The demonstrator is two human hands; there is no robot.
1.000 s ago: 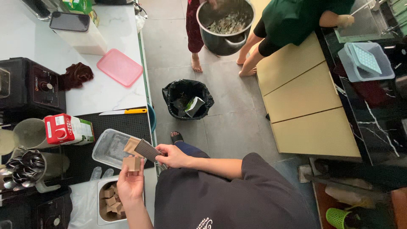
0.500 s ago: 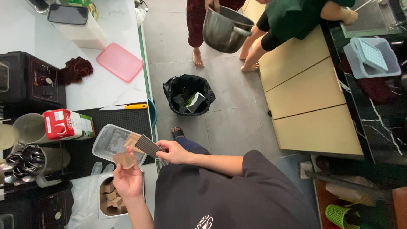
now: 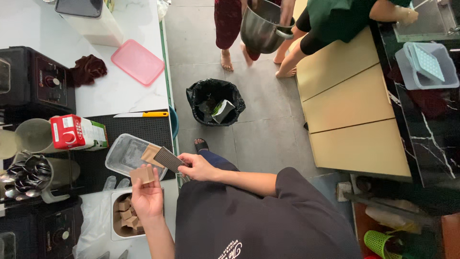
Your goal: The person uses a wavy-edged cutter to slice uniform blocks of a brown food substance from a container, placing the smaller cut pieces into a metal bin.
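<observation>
My left hand holds a small brown block up above a white tub of similar brown blocks. My right hand grips a dark ridged flat bar, with a tan piece lying against its far end. Both are held over a clear plastic container that sits on a black mat at the counter's edge. The two hands are close together, and the block and the bar are almost touching.
On the counter are a red carton, a yellow-handled knife, a pink lid, a black machine and a jug of spoons. A black bin stands on the floor. Another person holds a metal pot beside tan panels.
The other person has lifted the metal pot off the floor and tilted it. My left hand has brought the brown block up closer to the bar in my right hand.
</observation>
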